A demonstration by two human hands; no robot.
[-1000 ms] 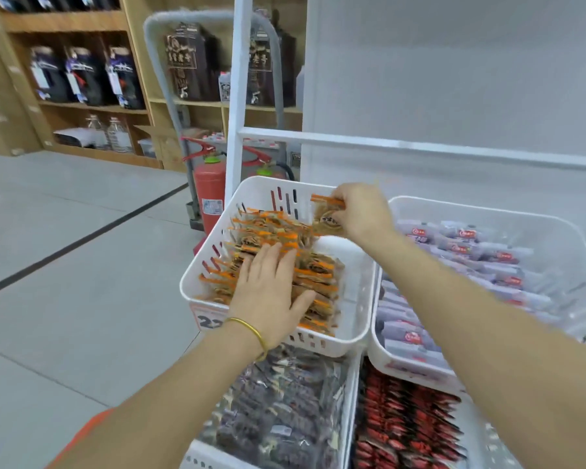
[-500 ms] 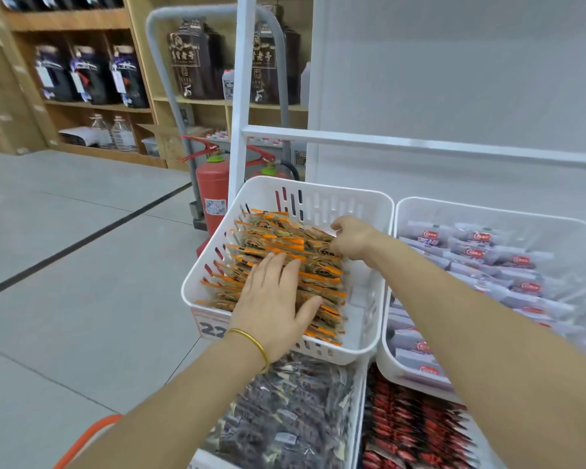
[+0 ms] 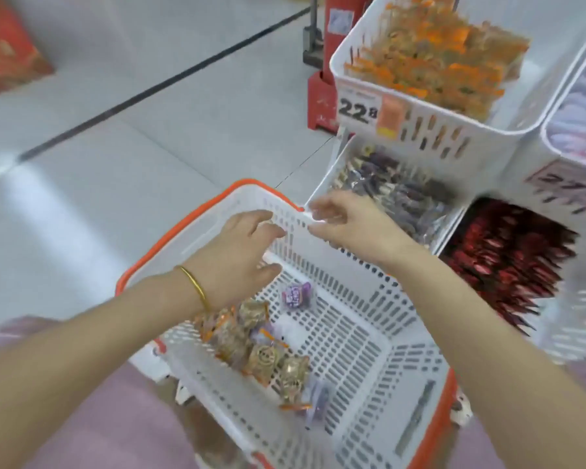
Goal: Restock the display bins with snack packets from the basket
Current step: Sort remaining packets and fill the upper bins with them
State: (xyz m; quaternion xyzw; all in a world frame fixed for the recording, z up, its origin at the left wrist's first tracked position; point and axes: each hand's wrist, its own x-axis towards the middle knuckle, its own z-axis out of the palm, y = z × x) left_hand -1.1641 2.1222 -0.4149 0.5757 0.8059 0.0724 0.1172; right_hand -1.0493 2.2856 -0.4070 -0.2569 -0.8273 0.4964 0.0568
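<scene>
- Left grip (image 3: 241,255) up first: it hovers over the far-left part of the basket (image 3: 352,286), palm down, fingers loosely spread and pinching nothing. A gold bangle (image 3: 195,286) sits at the wrist.
- Right grip (image 3: 356,225) is at the basket's far rim, fingers loosely curled and apart. It's blurred there, so I cannot tell whether the fingertips touch the rim.
- Inside the basket, a cluster of gold-brown packets (image 3: 264,357) lies on the mesh floor along the near-left wall.
- One purple packet (image 3: 296,296) lies on its own towards the basket's far wall, just beneath the left grip.
- There's plenty of room: the right half of the basket's floor shows bare mesh, well apart from the cluster.
- Just beyond the basket's far corner comes the lower bin (image 3: 327,174), filled with dark packets (image 3: 406,198). Its front edge is very near the basket's orange-edged rim; touching or not, I cannot tell.
- Further out from the basket and higher, the top bin (image 3: 487,154) is heaped with orange packets (image 3: 437,59) up to its rim, and a price label (image 3: 357,110) is on its front wall.
- To the basket's right, red packets (image 3: 508,252) fan out, their tips past the edge of their own bin.
- To the basket's left is wide grey floor (image 3: 115,147), crossed by a dark line (image 3: 170,82).
</scene>
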